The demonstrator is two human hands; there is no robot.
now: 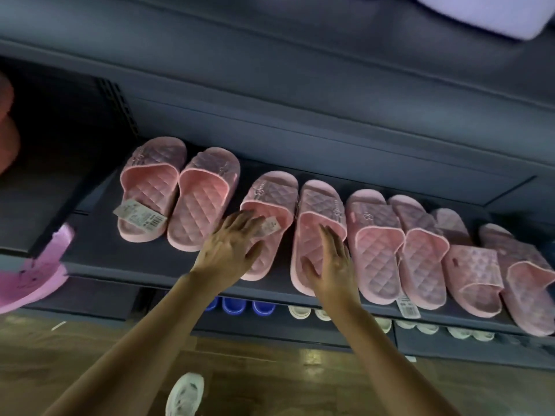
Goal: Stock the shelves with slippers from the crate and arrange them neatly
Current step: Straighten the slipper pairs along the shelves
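Several pink quilted slippers lie in a row on a dark shelf (99, 232), toes pointing to the back. My left hand (229, 250) rests flat with straight fingers on the heel part of the third slipper (270, 196), beside its paper tag. My right hand (330, 262) lies flat on the footbed of the fourth slipper (321, 205). The two slippers sit side by side, touching. No crate is in view.
Blue slippers (232, 306) and white slippers (300, 312) stand on a lower shelf. A brighter pink slipper (33, 277) hangs over the shelf end at the left. A white pillow-like item (492, 13) sits top right. Below are a wooden floor and my white shoe (184, 396).
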